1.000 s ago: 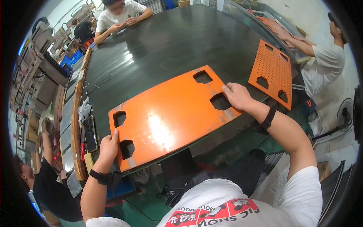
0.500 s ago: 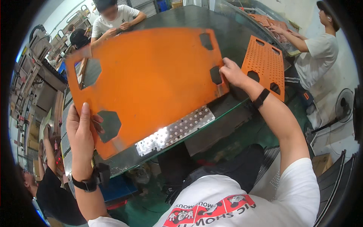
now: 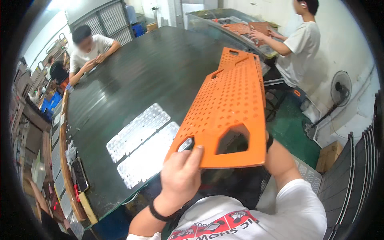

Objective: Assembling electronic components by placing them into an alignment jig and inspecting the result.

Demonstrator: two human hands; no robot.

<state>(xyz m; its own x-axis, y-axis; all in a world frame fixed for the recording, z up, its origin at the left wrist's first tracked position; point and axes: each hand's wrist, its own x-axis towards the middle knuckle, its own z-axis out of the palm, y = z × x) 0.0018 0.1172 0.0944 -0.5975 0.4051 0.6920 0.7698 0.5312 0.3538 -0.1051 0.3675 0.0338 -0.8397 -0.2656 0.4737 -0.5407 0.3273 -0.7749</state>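
Note:
My left hand (image 3: 182, 172) is closed on the near left corner of a long orange perforated panel (image 3: 228, 108), at a cutout there. The panel slants away from me over the table's right edge, its holed face up and a large angular cutout near me. My right forearm (image 3: 282, 162) reaches up beside the panel's right edge; the hand itself is hidden behind it. Another orange perforated panel (image 3: 244, 57) shows past the far end, partly covered. Left of my left hand, two silver perforated metal plates (image 3: 138, 132) lie side by side on the dark table (image 3: 120, 92).
A phone-like dark object (image 3: 81, 174) lies by the wooden strip (image 3: 63, 148) on the table's left edge. One co-worker (image 3: 90, 52) sits across the table; another (image 3: 302, 52) handles orange pieces at a clear bin (image 3: 200, 22). A fan (image 3: 339, 90) stands right.
The panel has swung from in front of me to the right and turned from its plain face to its holed face. My left hand moved right with it. Both metal plates now show.

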